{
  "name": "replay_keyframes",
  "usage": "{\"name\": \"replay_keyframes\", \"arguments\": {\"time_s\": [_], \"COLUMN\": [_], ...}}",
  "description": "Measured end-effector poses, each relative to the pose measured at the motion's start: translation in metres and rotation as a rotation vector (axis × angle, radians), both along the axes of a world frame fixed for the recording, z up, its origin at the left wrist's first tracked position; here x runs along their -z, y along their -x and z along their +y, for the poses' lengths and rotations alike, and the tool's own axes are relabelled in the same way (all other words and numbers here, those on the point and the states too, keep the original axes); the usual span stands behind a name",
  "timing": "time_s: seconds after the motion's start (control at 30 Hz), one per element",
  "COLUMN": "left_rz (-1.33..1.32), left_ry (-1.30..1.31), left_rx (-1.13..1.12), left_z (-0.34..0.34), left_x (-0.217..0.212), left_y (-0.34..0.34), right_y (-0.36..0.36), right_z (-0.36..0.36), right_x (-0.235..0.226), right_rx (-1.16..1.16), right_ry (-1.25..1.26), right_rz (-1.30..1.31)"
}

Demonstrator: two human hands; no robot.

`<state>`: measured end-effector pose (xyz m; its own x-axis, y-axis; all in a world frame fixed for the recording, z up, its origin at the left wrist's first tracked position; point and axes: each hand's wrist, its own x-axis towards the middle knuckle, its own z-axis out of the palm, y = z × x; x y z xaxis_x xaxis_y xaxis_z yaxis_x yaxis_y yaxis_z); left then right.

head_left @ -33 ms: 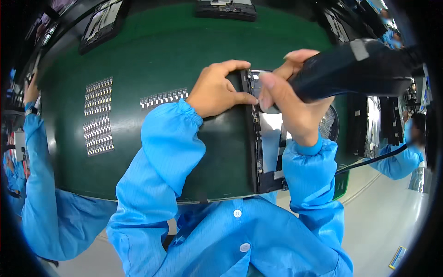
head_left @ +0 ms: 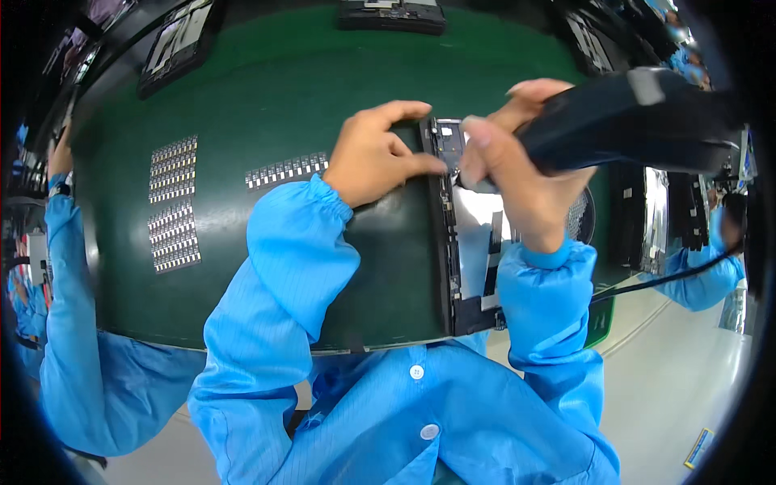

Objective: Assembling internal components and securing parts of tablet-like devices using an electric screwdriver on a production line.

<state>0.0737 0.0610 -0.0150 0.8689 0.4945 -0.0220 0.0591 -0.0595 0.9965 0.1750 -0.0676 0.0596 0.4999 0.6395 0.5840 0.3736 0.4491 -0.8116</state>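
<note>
Head view: a black case (head_left: 471,315) holding a silver plate (head_left: 475,212) lies at the four o'clock of the loosely spread left hand (head_left: 370,162); at the case's three o'clock sits a round dish (head_left: 592,212), contents indistinct. Gripping a black tool (head_left: 602,121), the right hand (head_left: 529,190) has shifted slightly toward three o'clock.

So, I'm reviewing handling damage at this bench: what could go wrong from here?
The right hand, gripping a black handheld tool, is over the flat, black-framed device with a silver plate; a slip might scratch it. The left hand is at the device's left edge, close by, and might get nipped. A black cable near the blue right sleeve could snag.
</note>
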Motion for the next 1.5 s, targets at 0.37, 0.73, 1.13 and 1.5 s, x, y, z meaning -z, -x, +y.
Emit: {"name": "replay_keyframes", "arguments": {"time_s": [0.37, 0.73, 1.13, 1.5], "left_rz": [-0.306, -0.147, -0.236, 0.334], "left_ry": [-1.035, -1.253, -1.348, -1.389], "left_rx": [0.362, 0.316, 0.269, 0.107], "left_z": [-0.155, -0.017, -0.003, 0.076], "left_x": [-0.019, -0.018, -0.009, -0.035], "left_y": [0.074, -0.051, -0.141, -0.199], "right_y": [-0.061, -0.033, -0.032, -0.038], "right_z": [-0.054, -0.056, -0.057, -0.063], "right_x": [-0.038, 0.017, 0.006, 0.019], "right_rx": [-0.045, -0.251, -0.362, -0.304], "right_ry": [-0.024, -0.042, -0.122, 0.01], "right_rz": [-0.091, 0.565, 0.421, 0.341]}}
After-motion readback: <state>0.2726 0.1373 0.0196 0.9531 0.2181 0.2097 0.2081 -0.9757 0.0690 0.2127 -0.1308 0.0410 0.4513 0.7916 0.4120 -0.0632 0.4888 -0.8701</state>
